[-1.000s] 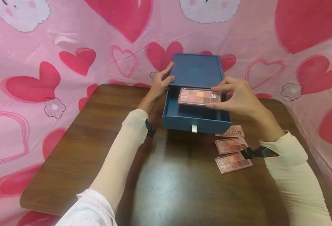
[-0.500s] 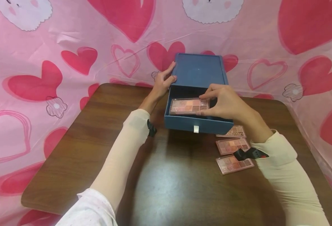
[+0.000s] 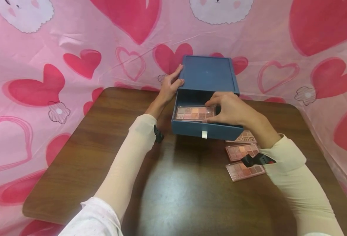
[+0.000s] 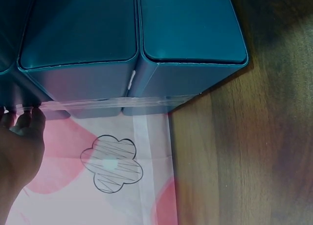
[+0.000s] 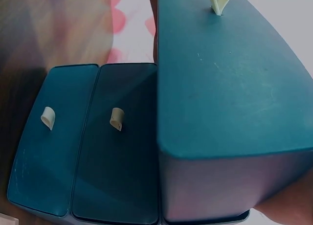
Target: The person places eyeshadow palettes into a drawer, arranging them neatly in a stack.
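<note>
A blue drawer cabinet [image 3: 207,73] stands at the back of the table, its top drawer [image 3: 191,127] pulled out toward me. My right hand [image 3: 230,109] pinches the right end of an eyeshadow palette [image 3: 194,113] between thumb and fingers, low inside that drawer. Whether the palette touches the drawer's floor I cannot tell. At the cabinet's left side my left hand [image 3: 170,84] rests with its thumb on the top edge. In the left wrist view its fingers [image 4: 36,120] touch the side. The right wrist view shows the pulled-out drawer front [image 5: 230,88], with most of the right hand hidden.
Three more eyeshadow palettes lie on the table right of the drawer: a far one [image 3: 242,137], a middle one [image 3: 241,152] and a near one [image 3: 245,171]. Two lower drawers [image 5: 117,151] are closed, with white loop pulls [image 5: 48,117]. Pink heart-print cloth [image 3: 126,26] hangs behind.
My right hand has lowered the eyeshadow palette leftward and down, from above the opening into the top drawer. My left hand has kept its place on the cabinet.
</note>
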`<state>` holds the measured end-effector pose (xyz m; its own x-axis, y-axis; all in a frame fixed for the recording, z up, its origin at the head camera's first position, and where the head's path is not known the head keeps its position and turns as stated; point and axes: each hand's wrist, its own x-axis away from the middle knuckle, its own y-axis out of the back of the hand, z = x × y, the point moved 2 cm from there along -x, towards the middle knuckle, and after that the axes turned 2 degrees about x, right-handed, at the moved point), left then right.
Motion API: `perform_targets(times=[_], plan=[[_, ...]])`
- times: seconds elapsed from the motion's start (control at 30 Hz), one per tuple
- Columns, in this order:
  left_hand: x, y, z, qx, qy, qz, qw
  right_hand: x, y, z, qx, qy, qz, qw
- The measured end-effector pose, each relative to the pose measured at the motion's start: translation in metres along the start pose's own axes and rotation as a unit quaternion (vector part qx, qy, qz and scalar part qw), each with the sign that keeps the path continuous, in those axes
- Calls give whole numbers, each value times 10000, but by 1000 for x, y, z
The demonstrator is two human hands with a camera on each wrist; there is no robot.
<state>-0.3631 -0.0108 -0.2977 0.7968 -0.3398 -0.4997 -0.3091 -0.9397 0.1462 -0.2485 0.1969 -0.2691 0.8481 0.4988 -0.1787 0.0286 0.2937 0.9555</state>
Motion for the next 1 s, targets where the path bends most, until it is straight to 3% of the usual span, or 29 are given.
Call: perform_targets(times=[0.17,0.37,0.6,0.73,0.9,1.0], plan=[[-6,2,23,-111,7,-31,9999,0,0,1,123,-111,206,9997],[-8,3,28,-111,-62,-77,9999,-2,-1,2,363,-194,469,9980],[-7,1,24,-136,36,36,9999,-1,-3,3,680,-229,523,9961],[-4,-1,10,-13,126,77,9999,1,-3,1,752,-340,547,9951],[0,-3,-4,114,247,51,9996,9,4,-6,517,-550,428,9962],[0,-3,-5,138,250,29,9996,18,9,-12,77,-587,279,9979]])
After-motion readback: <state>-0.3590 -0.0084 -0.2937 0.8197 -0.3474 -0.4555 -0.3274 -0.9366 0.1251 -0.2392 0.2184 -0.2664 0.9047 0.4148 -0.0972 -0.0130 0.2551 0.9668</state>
